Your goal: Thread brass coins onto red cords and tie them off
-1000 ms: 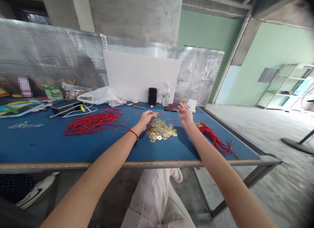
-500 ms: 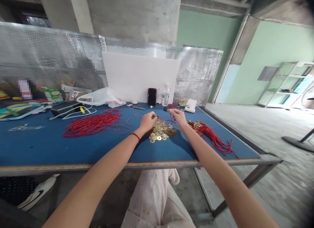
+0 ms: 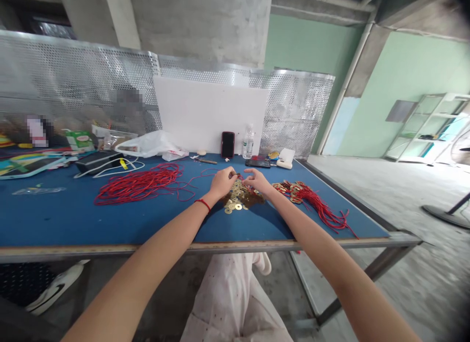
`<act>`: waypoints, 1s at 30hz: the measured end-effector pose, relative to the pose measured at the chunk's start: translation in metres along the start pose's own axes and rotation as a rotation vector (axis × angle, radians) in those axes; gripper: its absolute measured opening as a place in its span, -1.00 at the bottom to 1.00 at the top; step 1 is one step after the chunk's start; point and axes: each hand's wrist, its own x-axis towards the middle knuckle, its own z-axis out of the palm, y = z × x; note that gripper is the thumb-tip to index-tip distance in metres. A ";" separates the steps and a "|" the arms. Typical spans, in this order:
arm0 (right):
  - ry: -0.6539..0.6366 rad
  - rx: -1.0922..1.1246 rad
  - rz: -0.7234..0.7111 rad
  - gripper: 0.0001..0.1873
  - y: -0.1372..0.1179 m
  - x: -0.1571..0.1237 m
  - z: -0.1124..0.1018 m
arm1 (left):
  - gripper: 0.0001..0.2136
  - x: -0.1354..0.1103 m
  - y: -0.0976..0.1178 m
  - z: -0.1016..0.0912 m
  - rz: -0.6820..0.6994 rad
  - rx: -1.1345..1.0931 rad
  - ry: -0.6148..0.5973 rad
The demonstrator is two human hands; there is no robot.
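Observation:
My left hand (image 3: pixel 222 182), with a red string bracelet at its wrist, pinches a brass coin (image 3: pixel 238 175) between thumb and fingertips. A red cord runs at that coin, partly hidden by the fingers. My right hand (image 3: pixel 259 181) is close beside it on the right, fingertips drawn together on the cord's end, with the index finger raised. Beneath both hands lies a loose pile of brass coins with holes (image 3: pixel 235 199). To the right rest coins tied on red cords (image 3: pixel 318 205), their tails toward the table's front right corner.
A heap of red cord (image 3: pixel 137 186) spreads on the blue table (image 3: pixel 121 229) to the left. Behind stand an upright phone (image 3: pixel 228 144) and a water bottle (image 3: pixel 247 143); a dark phone (image 3: pixel 257 163) lies flat. A white plastic bag (image 3: pixel 154 146) sits at back left.
My right hand has come left and down, closer to my left hand, drawing the red cord in. The flat dark phone behind it is now uncovered. My left hand stays nearly still.

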 end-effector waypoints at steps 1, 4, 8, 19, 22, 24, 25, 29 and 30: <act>-0.009 0.007 0.012 -0.42 0.000 0.000 0.000 | -0.91 0.000 0.001 0.000 0.009 0.001 -0.006; -0.024 0.033 0.060 -0.41 -0.002 -0.003 0.000 | -0.92 -0.001 0.003 0.001 0.038 0.003 -0.024; -0.039 0.061 0.108 -0.45 -0.007 -0.007 0.000 | -0.91 -0.002 0.005 0.001 0.072 0.015 -0.029; -0.007 0.137 0.067 -0.44 -0.006 -0.006 -0.002 | -0.91 -0.004 0.007 -0.001 0.094 0.030 -0.047; 0.011 0.177 0.028 -0.44 -0.006 -0.004 -0.003 | -0.90 -0.004 0.006 0.000 0.088 0.036 -0.034; 0.036 0.187 0.014 -0.44 -0.007 -0.004 -0.004 | -0.90 -0.003 0.005 0.000 0.082 0.039 -0.030; 0.048 0.189 0.009 -0.45 -0.007 -0.004 -0.004 | -0.90 -0.003 0.005 0.000 0.081 0.040 -0.030; 0.067 0.207 -0.004 -0.48 -0.009 -0.005 -0.004 | -0.90 -0.003 0.005 0.000 0.081 0.041 -0.026; 0.066 0.214 -0.008 -0.49 -0.009 -0.005 -0.004 | -0.90 -0.003 0.005 0.000 0.079 0.040 -0.027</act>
